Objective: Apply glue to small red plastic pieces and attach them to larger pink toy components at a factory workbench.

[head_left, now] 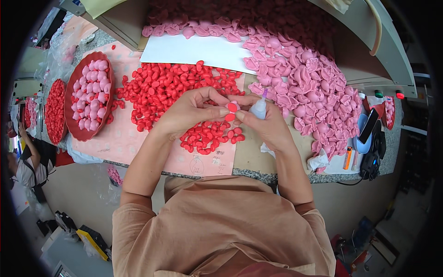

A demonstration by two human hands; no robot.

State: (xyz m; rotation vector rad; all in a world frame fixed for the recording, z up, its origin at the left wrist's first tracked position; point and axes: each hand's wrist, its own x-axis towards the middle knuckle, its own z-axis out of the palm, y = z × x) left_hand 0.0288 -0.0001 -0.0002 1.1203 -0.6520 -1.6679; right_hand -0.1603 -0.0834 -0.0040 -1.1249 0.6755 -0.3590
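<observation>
At the middle of the table, my left hand (190, 112) pinches a small pink part (236, 103) with red oval pieces (231, 108) at its near side. My right hand (271, 127) meets it from the other side, thumb and fingertips at the same part. Tucked in my right hand is a small squeeze bottle (259, 109) of pale liquid with a purple tip, pointing up and away. Around my left hand lies a heap of glossy red bean-shaped pieces (159, 90). Beyond my right hand spreads a large heap of pink ruffled pieces (318, 97).
A red scalloped tray (69, 117) at left holds pink-and-red pieces; another red tray (56, 111) stands beside it. At right are a crumpled tissue (318, 160), an orange lighter (347, 158) and a phone (368, 126). A shelf (383, 76) overhangs the back. Another person (34, 161) is at far left.
</observation>
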